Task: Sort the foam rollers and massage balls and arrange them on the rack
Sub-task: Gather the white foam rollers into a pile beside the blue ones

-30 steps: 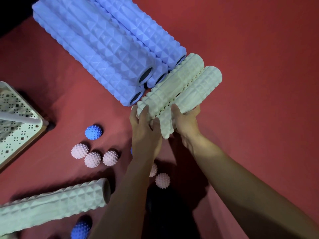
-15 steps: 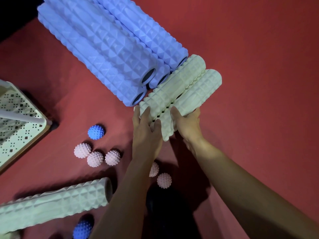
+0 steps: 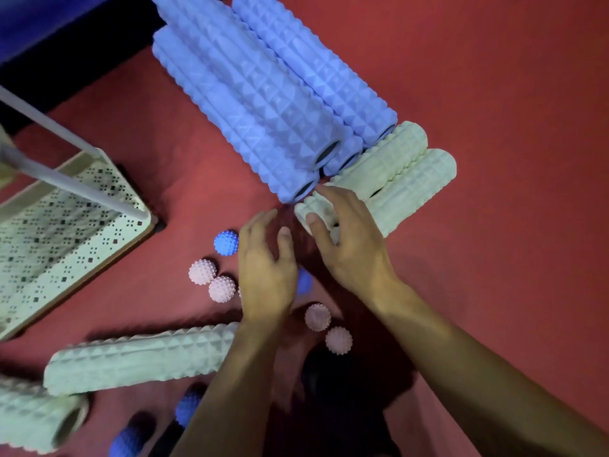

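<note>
Several blue foam rollers (image 3: 263,110) lie stacked on the red floor, running toward the top left. Two pale green rollers (image 3: 398,179) lie side by side against their near ends. My right hand (image 3: 349,249) rests with spread fingers on the near end of the left green roller. My left hand (image 3: 267,275) hovers with relaxed fingers just left of that end and holds nothing. A blue spiky ball (image 3: 226,242) and pink spiky balls (image 3: 202,271) (image 3: 222,289) (image 3: 317,316) (image 3: 338,339) lie around my left hand. Another blue ball (image 3: 304,281) is half hidden behind it.
The perforated cream rack shelf (image 3: 66,232) with a white rail (image 3: 66,179) stands at the left. Two more pale green rollers (image 3: 141,357) (image 3: 33,420) lie at the lower left. Blue balls (image 3: 188,407) (image 3: 127,440) sit near the bottom edge. Bare red floor lies to the right.
My left hand has let go of the green rollers and drawn back toward the balls. My right hand has shifted left onto the roller's near end. The view has moved closer.
</note>
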